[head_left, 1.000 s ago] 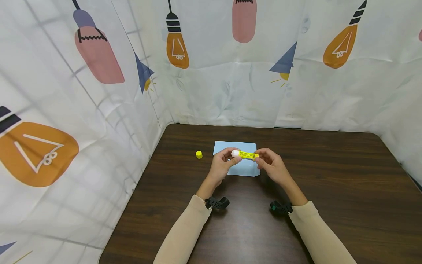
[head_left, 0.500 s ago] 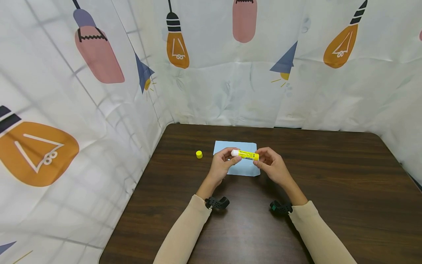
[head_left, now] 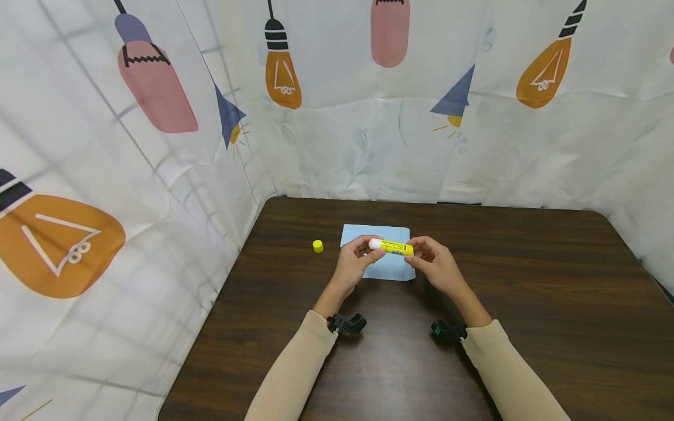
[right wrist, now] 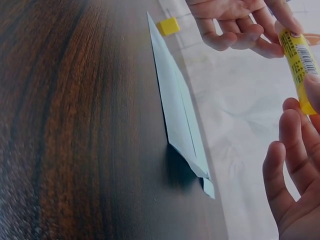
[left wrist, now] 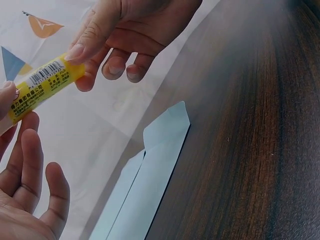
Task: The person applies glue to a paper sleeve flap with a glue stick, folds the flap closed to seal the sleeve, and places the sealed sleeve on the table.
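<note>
Head: left hand (head_left: 351, 268) and right hand (head_left: 438, 268) pinch a yellow glue stick (head_left: 396, 248) over folded blue paper (head_left: 389, 270), yellow cap (head_left: 317, 246) left on the counter (head_left: 400, 368). Left wrist: some fingers (left wrist: 32, 157) spread clear. Right wrist: cap near the paper's left end.

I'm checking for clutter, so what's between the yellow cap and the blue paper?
Just bare dark table: the head view shows a strip of it between the yellow cap and the blue paper.

Barcode (left wrist: 46, 73) and “有限公司” (left wrist: 33, 95) on yellow tube (left wrist: 49, 86)
</note>
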The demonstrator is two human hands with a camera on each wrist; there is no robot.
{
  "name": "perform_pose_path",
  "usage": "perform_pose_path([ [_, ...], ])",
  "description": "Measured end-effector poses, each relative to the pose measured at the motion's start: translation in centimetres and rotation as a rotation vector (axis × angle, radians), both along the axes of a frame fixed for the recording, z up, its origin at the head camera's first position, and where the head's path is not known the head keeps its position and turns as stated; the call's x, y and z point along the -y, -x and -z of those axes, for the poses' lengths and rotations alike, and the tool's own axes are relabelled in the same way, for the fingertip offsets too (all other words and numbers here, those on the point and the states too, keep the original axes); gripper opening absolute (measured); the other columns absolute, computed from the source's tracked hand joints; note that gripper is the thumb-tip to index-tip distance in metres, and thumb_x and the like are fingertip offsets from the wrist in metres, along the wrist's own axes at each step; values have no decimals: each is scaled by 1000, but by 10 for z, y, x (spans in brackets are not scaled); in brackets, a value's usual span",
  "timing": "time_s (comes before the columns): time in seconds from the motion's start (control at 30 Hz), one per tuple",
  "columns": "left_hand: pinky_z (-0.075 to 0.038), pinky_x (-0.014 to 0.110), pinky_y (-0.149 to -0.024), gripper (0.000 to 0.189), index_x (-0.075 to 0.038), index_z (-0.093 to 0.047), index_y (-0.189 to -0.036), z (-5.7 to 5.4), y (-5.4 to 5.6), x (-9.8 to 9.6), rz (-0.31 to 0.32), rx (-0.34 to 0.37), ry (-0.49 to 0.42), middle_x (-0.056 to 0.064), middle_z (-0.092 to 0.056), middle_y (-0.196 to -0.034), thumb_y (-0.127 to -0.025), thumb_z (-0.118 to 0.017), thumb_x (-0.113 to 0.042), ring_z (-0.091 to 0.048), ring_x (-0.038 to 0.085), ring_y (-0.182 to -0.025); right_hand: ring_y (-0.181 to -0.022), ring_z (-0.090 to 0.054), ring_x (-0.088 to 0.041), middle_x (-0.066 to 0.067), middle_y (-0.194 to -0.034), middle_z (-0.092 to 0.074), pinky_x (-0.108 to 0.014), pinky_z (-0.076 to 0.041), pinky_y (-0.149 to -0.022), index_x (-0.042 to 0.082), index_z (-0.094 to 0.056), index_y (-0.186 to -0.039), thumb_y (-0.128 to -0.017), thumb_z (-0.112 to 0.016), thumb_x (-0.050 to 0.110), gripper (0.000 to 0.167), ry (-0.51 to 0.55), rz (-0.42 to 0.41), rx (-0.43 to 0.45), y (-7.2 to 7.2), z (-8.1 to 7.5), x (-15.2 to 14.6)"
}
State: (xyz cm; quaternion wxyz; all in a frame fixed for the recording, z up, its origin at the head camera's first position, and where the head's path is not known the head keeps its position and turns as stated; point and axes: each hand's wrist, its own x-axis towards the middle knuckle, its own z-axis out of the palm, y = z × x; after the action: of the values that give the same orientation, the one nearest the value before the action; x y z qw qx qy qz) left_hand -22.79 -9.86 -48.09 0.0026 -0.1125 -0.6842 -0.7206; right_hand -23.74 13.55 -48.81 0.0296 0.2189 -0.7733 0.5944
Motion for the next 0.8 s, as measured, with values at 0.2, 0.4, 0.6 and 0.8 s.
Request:
perform_pose_path([
  [0.2, -53, 18, -77, 32, 3, -67, -124, 1, 1, 0, -1, -6, -3, 3, -69, -109, -93, -74, -7, -63, 9, -93, -73, -60, -23, -15, -88, -65, -24, -49, -62, 4, -65, -118, -95, -73, 9, 25, -18, 6, 26, 0, -1, 1],
  [0.4, -54, 17, -77, 33, 3, -67, -124, 0, 0, 0, -2, -3, -6, 4, -69, -110, -93, -75, -7, -63, 9, -93, -76, -63, -25, -20, -99, -68, -28, -54, -67, 0, -64, -122, -98, -69, 9, 26, -75, 11, 73, -1, -3, 2],
  [0.6, -54, 18, -78, 34, 1, -67, -124, -1, 0, 1, -2, 3, 3, 7, -70, -112, -93, -75, -8, -63, 10, -94, -79, -65, -19, -27, -103, -70, -28, -58, -73, -7, -62, -122, -101, -63, 6, 25, -99, -15, 106, -12, -22, 5],
  [0.8, -54, 18, -79, 33, 1, -67, -124, 0, 0, 1, 6, 6, 4, 8, -69, -113, -94, -74, -8, -64, 9, -96, -81, -65, -24, -26, -103, -71, -34, -59, -78, -5, -62, -122, -105, -57, 11, 24, -89, -36, 118, -16, -29, 4],
])
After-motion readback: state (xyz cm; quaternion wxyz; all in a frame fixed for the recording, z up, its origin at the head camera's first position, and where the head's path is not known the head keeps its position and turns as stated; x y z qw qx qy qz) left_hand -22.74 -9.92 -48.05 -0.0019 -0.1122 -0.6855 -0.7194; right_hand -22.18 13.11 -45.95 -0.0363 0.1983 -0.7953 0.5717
